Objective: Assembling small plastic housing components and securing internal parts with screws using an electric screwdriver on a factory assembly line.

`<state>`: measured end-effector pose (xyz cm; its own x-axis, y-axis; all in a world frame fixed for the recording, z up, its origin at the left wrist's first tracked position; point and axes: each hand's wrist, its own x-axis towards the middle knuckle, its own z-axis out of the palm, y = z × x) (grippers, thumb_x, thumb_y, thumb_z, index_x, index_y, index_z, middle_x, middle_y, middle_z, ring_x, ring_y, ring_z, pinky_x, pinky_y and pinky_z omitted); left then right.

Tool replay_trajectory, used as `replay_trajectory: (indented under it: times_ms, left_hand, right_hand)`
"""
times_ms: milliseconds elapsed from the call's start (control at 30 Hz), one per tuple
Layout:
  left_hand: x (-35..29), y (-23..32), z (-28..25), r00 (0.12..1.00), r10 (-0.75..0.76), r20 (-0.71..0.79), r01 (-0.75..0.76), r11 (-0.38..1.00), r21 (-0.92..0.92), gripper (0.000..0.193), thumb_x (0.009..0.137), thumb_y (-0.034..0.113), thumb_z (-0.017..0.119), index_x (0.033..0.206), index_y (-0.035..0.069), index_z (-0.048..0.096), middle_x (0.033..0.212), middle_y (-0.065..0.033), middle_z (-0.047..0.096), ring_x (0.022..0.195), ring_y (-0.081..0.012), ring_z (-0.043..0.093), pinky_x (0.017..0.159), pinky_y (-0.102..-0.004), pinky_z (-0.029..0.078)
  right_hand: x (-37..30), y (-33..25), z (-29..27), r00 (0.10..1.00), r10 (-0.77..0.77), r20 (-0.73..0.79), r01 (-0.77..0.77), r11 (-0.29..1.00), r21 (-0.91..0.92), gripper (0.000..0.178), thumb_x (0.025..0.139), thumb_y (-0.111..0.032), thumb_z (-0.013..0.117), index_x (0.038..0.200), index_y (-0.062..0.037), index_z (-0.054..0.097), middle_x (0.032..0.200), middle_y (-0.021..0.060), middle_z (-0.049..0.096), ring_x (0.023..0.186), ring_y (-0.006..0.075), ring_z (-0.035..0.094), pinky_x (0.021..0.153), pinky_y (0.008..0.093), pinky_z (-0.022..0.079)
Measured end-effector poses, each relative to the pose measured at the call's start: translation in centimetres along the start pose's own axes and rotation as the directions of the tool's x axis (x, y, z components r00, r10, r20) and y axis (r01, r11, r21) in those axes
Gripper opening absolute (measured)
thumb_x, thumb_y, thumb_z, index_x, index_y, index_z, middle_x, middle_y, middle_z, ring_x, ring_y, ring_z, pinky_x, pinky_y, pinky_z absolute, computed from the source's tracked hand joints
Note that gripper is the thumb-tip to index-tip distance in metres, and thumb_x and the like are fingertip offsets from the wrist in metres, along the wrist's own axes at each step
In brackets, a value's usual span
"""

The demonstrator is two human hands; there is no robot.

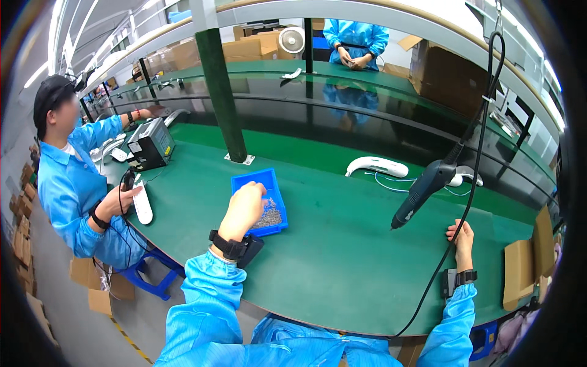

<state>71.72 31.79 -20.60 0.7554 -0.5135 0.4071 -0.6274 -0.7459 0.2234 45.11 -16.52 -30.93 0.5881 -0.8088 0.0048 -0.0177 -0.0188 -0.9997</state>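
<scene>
My left hand [243, 211] is over a blue bin [243, 181], its fingers bent together above a heap of small metal screws [269, 216]. Whatever lies between those fingertips is hidden. My right hand [463, 240] rests on its side on the green bench, fingers loosely curled with gaps between them, nothing visible in it. The screwdriver's black cable runs across the view in front of that hand. Up and left of it, a dark electric screwdriver [422, 191] hangs tip down.
A white curved housing [377, 166] and a second white part [471, 176] lie behind, with thin blue tubing. At left a co-worker [76, 183] holds a white part [142, 205] beside a grey box device [150, 144]. A green post [221, 92] rises mid-bench; an open carton [520, 275] stands right.
</scene>
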Motion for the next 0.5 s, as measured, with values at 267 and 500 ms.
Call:
replay_trajectory:
  times_ms: [267, 500]
  left_hand:
    - [0.9, 0.8, 1.3, 0.878, -0.084, 0.471, 0.116, 0.993, -0.038, 0.022, 0.066, 0.017, 0.069, 0.079, 0.001, 0.061, 0.078, -0.0163, 0.062, 0.078, -0.0331, 0.059, 0.067, -0.0408, 0.047]
    - [0.1, -1.2, 1.2, 0.992, 0.028, 0.124, -0.015, 0.995, -0.102, 0.008, 0.064, 0.002, 0.063, 0.068, -0.002, 0.058, 0.067, -0.0174, 0.056, 0.065, -0.0346, 0.055, 0.058, -0.0398, 0.043]
  right_hand:
    - [0.0, -0.4, 0.6, 0.996, -0.061, 0.065, 0.066, 0.995, -0.071, 0.022, 0.085, -0.024, 0.056, 0.095, -0.0033, 0.057, 0.073, 0.0008, 0.057, 0.059, 0.0074, 0.054, 0.052, 0.0179, 0.042]
    - [-0.4, 0.8, 2.8, 0.995, -0.055, 0.083, 0.059, 0.997, -0.041, 0.021, 0.085, -0.02, 0.057, 0.095, -0.0015, 0.056, 0.076, 0.007, 0.061, 0.062, 0.0106, 0.057, 0.054, 0.0205, 0.044]
